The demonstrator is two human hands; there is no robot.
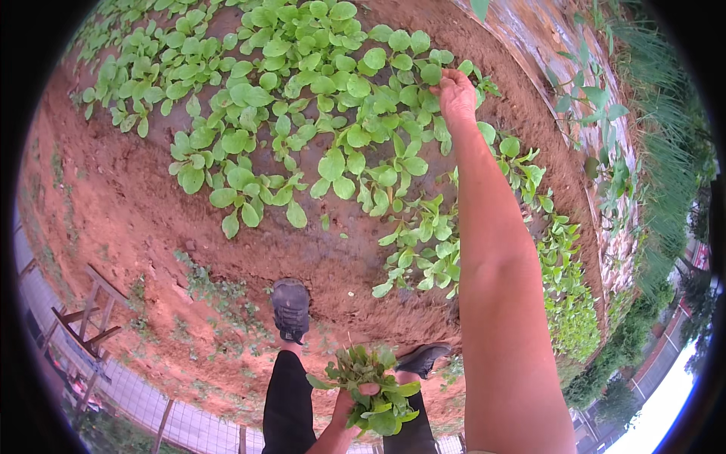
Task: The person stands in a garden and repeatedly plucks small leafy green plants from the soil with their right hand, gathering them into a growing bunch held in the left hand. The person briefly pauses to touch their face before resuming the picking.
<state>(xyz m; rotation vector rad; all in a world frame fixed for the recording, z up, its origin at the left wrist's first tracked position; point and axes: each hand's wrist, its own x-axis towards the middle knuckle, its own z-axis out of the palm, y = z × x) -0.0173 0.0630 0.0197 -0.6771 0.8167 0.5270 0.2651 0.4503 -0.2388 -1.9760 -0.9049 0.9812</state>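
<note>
My left hand (pixel 345 406) is low in front of my legs, closed around a bunch of picked leafy greens (pixel 377 369). Its thumb lies across the stems, and leaves stick out on both sides. My right arm stretches far forward over the vegetable bed. At the bed's far right edge, my right hand (pixel 457 96) is among the green seedlings (pixel 357 85), its bent fingers beside a round leaf (pixel 431 74). Foliage partly hides the fingertips, so whether they grip a stem is unclear.
Smaller leafy plants (pixel 567 284) grow along the right side. Plastic sheeting (pixel 567 74) borders the soil, with tall grass (pixel 658 142) beyond. My shoes (pixel 290 309) stand on reddish soil before the bed. A wooden frame (pixel 91 323) and a wire fence (pixel 153 408) are at lower left.
</note>
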